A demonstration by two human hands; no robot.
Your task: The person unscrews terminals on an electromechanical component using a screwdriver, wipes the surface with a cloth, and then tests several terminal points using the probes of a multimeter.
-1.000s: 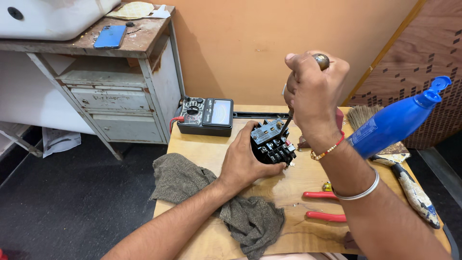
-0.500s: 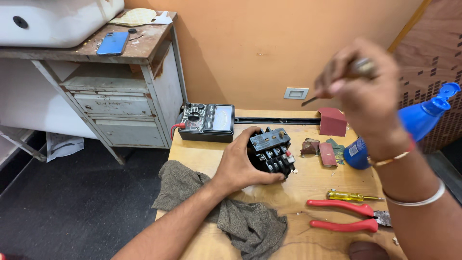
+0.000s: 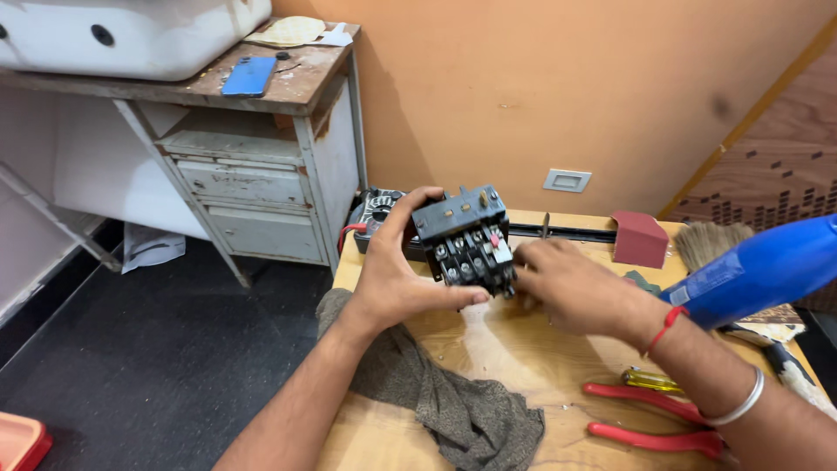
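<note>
Left hand: the left hand (image 3: 397, 279) gripped the black contactor block (image 3: 465, 238) from its left side, thumb over the top edge, fingers (image 3: 453, 298) curled under the base, clenched on it.
Right hand: the right hand (image 3: 571, 283) lay against the block's right lower corner, fingers bent onto the desk; whether they pinched anything, cannot tell.
Block: boxy hard plastic, black, with rows of small metal screw terminals and a pale patch on the front; raised just off the desk, between the two hands.
Facing: terminal face turned toward the camera and a little right; the flat top tilted up to the left; long axis roughly left to right.
Desk: pale, smooth wooden desk (image 3: 514, 349), scuffed.
Below the left fingers: a grey, coarse woven rag (image 3: 453, 401), crumpled.
Right of the right hand: red-handled pliers (image 3: 654, 419), a yellow-handled screwdriver (image 3: 649, 379), a glossy blue plastic tool body (image 3: 758, 270).
Beyond the fingers: a dark meter (image 3: 375, 209), partly hidden.
</note>
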